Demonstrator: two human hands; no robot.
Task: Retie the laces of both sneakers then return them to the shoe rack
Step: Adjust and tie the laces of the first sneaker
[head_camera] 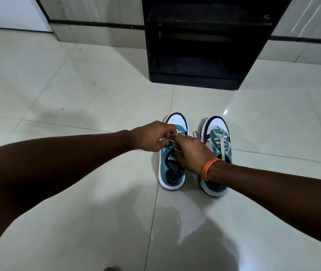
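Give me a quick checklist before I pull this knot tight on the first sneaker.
1. Both hands on the lace: ok. The left hand and right hand pinch the lace over the left sneaker.
2. Knot formed: cannot tell, fingers hide it.
3. Sneaker flat on the floor: ok.
4. Right sneaker tied: not ok, its laces lie loose.
5. Shoe rack has room: ok, the visible shelves look bare.
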